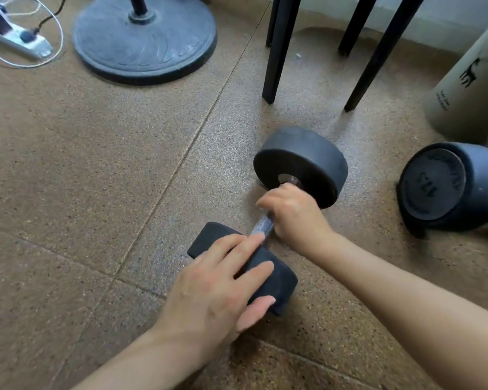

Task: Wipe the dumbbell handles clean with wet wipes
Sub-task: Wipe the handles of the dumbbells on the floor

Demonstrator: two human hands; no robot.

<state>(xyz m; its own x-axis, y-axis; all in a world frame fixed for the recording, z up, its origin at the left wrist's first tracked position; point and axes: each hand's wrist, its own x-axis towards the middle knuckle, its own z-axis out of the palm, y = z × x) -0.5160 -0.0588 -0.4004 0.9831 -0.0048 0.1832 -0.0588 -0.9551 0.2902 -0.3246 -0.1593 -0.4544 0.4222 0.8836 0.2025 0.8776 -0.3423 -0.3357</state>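
The dumbbell (302, 161) lay on the speckled brown floor (96, 164), between both arms; the right hand (293, 212) was curled round its knurled metal handle (262, 225), close against the far head; whether a wipe sat inside that fist could not be told; the left hand (217, 288) rested flat, fingers straight, on the near head (276, 280). A second dumbbell (440, 187) lay to the right; behind it stood a beige cylindrical container (468, 88), contents not visible.

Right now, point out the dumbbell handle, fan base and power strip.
dumbbell handle (263, 225), head view, exposed knurled metal.
fan base (152, 49), head view, its flat top.
power strip (37, 45), head view, white casing.
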